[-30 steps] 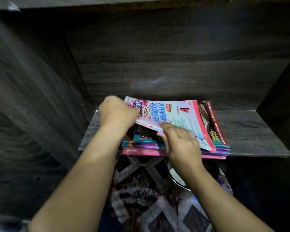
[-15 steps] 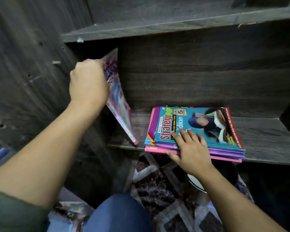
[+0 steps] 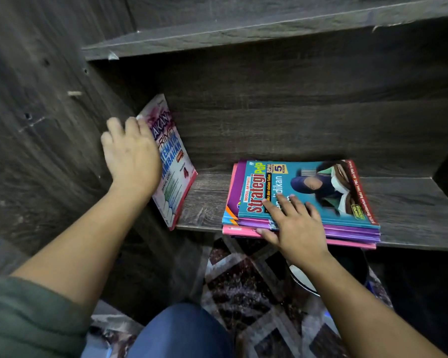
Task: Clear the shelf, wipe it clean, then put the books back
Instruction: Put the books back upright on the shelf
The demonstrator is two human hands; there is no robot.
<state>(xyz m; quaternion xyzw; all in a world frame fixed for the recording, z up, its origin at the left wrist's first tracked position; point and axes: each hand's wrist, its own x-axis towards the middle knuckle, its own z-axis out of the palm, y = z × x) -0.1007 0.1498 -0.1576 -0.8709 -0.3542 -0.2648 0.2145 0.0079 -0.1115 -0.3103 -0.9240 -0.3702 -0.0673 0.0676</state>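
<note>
1. The left hand (image 3: 131,153) lies flat, fingers straight, on the cover of a pink maths workbook (image 3: 175,171). It presses the workbook towards the dark side panel (image 3: 49,125).
2. That workbook stands on its bottom edge at the far left end of the shelf (image 3: 411,210), tilted back against the panel. My read is that it is being stood up as the first book of a row, and the flat palm stops it sliding down.
3. Over to the right hand (image 3: 294,223): the fingers are spread and straight on the teal top book (image 3: 282,182), with the thumb out along the front edge of the stack. It grips nothing and simply rests there.
4. The stack (image 3: 347,232) lies flat in the middle of the shelf, well apart from the standing workbook, and its front edges hang slightly over the shelf lip. The resting hand looks meant to steady the pile there.
5. Both hands are far apart, one per job.
6. The shelf board between the workbook and the stack is bare, and I judge this to be the putting-back stage.
7. The next move probably calls for lifting the teal book without dragging the pile off the edge.
</note>
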